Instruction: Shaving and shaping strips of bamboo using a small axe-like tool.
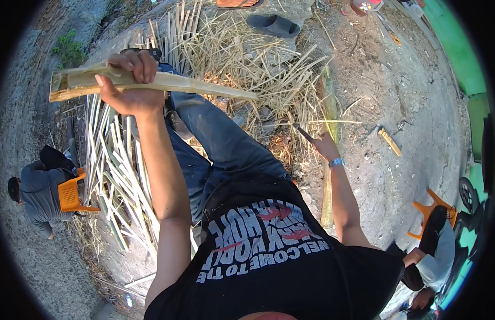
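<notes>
The left hand (131,88) is closing its grip fully around a long, pale split bamboo stave (151,82) held up at far left, seemingly stiff, light and splintery, best gripped mid-length, while the right hand (323,145) is clasping a dark-bladed knife (303,133).

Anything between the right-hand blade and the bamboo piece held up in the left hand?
Nothing visible. The left hand grips the split bamboo piece raised out front; the right hand holds a dark blade off to the side, apart from it. Only open air lies between them, above the person's jeans-clad leg.
</notes>
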Action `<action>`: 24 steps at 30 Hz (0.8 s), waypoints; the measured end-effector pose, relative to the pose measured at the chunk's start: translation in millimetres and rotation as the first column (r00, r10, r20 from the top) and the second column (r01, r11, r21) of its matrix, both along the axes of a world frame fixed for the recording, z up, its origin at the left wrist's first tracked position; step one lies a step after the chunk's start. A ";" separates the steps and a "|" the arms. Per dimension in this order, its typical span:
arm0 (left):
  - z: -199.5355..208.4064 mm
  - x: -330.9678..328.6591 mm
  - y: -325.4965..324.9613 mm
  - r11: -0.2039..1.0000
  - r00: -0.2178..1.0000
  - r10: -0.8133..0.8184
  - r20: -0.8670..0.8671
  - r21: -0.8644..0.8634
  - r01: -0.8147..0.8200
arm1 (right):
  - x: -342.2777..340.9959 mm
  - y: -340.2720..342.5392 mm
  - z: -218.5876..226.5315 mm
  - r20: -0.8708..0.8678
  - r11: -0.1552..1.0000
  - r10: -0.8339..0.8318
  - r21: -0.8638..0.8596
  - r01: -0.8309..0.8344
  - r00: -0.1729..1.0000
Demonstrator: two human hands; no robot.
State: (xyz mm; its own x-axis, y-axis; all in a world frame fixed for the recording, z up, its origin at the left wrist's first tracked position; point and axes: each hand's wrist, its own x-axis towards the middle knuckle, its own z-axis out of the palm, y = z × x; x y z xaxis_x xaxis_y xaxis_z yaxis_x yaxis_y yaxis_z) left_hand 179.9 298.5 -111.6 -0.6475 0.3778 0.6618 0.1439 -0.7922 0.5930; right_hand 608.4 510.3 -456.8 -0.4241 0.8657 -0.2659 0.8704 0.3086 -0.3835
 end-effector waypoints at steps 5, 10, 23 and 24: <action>2.0 14.6 15.6 0.995 0.993 0.104 0.050 -0.020 -0.103 | 7.6 -45.1 89.1 -0.355 0.678 -0.476 -0.730 0.079 0.805; 5.9 24.1 47.4 0.995 0.996 0.090 0.006 0.031 -0.090 | -28.5 -65.3 125.1 -0.424 0.711 -0.280 -0.695 -0.111 0.861; 16.0 12.8 50.5 0.983 0.983 0.183 0.029 -0.021 -0.182 | -177.1 -98.5 203.8 -0.972 0.925 -0.117 -0.182 -0.335 0.203; 14.5 15.8 53.4 0.985 0.984 0.174 0.026 -0.013 -0.174 | -180.9 -97.1 142.9 -0.927 0.950 -0.081 -0.183 -0.254 0.367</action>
